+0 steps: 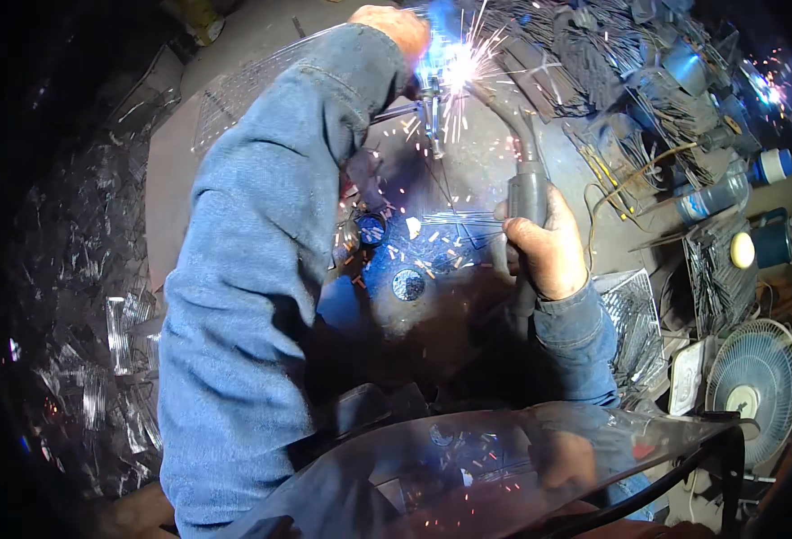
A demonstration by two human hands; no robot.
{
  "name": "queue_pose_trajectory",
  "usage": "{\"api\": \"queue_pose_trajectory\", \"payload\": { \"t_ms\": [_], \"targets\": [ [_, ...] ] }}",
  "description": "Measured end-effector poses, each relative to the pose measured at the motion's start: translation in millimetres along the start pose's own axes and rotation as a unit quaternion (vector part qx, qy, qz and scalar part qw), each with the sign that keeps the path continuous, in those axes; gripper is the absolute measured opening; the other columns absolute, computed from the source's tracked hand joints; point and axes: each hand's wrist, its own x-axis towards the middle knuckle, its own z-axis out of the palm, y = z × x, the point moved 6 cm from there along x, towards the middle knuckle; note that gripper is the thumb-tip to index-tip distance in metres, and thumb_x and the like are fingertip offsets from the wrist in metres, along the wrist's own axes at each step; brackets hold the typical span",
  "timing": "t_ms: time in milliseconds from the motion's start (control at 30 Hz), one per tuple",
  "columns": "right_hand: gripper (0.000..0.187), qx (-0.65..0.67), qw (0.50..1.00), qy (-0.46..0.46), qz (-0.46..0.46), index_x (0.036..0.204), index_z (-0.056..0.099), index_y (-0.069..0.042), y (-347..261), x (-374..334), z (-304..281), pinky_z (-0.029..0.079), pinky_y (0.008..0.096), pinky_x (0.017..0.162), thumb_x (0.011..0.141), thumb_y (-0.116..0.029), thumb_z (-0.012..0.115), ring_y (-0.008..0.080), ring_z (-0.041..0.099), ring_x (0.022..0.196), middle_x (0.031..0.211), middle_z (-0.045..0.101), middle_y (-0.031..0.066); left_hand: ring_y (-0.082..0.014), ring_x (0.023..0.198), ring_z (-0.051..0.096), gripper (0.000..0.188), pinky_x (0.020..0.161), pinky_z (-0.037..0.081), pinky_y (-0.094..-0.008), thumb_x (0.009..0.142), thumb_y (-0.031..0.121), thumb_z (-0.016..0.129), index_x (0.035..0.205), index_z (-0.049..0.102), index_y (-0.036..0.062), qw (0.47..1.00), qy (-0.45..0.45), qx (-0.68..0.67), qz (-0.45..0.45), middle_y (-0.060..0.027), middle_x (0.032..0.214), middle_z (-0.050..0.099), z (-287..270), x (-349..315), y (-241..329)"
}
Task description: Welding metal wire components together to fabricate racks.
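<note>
My right hand (553,247) is wrapped round the grey handle of a welding torch (528,193). The torch's curved neck runs up and left to a bright arc with sparks flying off it. Beside the arc, my left hand (398,31) is curled at the top of the view. Glare and the blue sleeve hide its fingertips and whatever they hold. A small metal fixture (432,117) stands just below the arc. Several thin metal rods (463,218) lie on the worktable (169,198), left of my right hand. A wire grid (252,94) extends beyond my left forearm.
Bundles of metal rods (593,54) are heaped at the far right. Near them lie a clear plastic bottle (715,196) and a yellowish cable (634,184). A fan (755,391) stands at lower right. A tinted visor (504,476) crosses the lower edge. More sparks glow at far right.
</note>
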Motion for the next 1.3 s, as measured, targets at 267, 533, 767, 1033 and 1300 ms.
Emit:
{"api": "queue_pose_trajectory", "payload": {
  "t_ms": [267, 533, 767, 1033, 1300],
  "targets": [
    [0.032, 0.071, 0.997, 0.023, 0.031, 0.103, 0.050, 0.003, -4, -8, -28, 0.039, 0.0226, 0.036, 0.074, -0.008, 0.057, 0.0113, 0.047, 0.044, 0.069, 0.054, 0.0063, -0.0252, 0.108, 0.056, 0.032, 0.083, 0.045, -0.0427, 0.082, 0.019, 0.048, 0.108, 0.061, 0.0046, 0.979, 0.144, -0.135, -0.040, -0.0126, 0.112, 0.061, 25, -26, 14],
    [0.028, 0.099, 0.980, -0.064, 0.162, 0.101, 0.048, -0.003, 32, -25, -4, 0.040, 0.0241, 0.038, 0.075, -0.003, 0.055, 0.0106, 0.047, 0.046, 0.066, 0.051, 0.0039, -0.0332, 0.123, 0.041, 0.061, 0.088, 0.042, -0.0523, 0.079, 0.021, 0.055, 0.136, 0.035, 0.0108, 0.971, 0.195, 0.015, -0.138, -0.0167, 0.133, 0.042, 59, -112, -62],
    [0.026, 0.095, 0.977, -0.134, 0.139, 0.099, 0.048, -0.002, 31, -14, 30, 0.040, 0.0268, 0.039, 0.073, -0.002, 0.054, 0.0125, 0.048, 0.046, 0.067, 0.052, 0.0049, -0.0300, 0.086, 0.064, 0.018, 0.070, 0.052, -0.0414, 0.084, 0.014, 0.046, 0.097, 0.058, 0.0089, 0.961, 0.195, 0.067, -0.182, -0.0130, 0.093, 0.066, -49, -65, -168],
    [0.026, 0.073, 0.983, -0.139, 0.098, 0.099, 0.052, -0.002, 62, 7, 13, 0.039, 0.0241, 0.034, 0.073, -0.005, 0.054, 0.0115, 0.050, 0.045, 0.069, 0.056, 0.0039, -0.0275, 0.077, 0.067, 0.019, 0.064, 0.053, -0.0378, 0.072, 0.018, 0.054, 0.081, 0.070, 0.0123, 0.972, 0.214, 0.038, -0.087, -0.0118, 0.085, 0.068, -186, -133, -78],
    [0.032, -0.012, 0.988, -0.130, 0.077, 0.102, 0.052, -0.004, 60, 16, 4, 0.038, 0.0235, 0.033, 0.071, -0.013, 0.055, 0.0110, 0.047, 0.047, 0.077, 0.056, 0.0051, -0.0289, 0.080, 0.065, 0.023, 0.070, 0.054, -0.0379, 0.072, 0.023, 0.054, 0.087, 0.069, 0.0140, 0.983, 0.128, 0.008, -0.130, -0.0136, 0.087, 0.067, -104, -271, -146]
  ]
}}
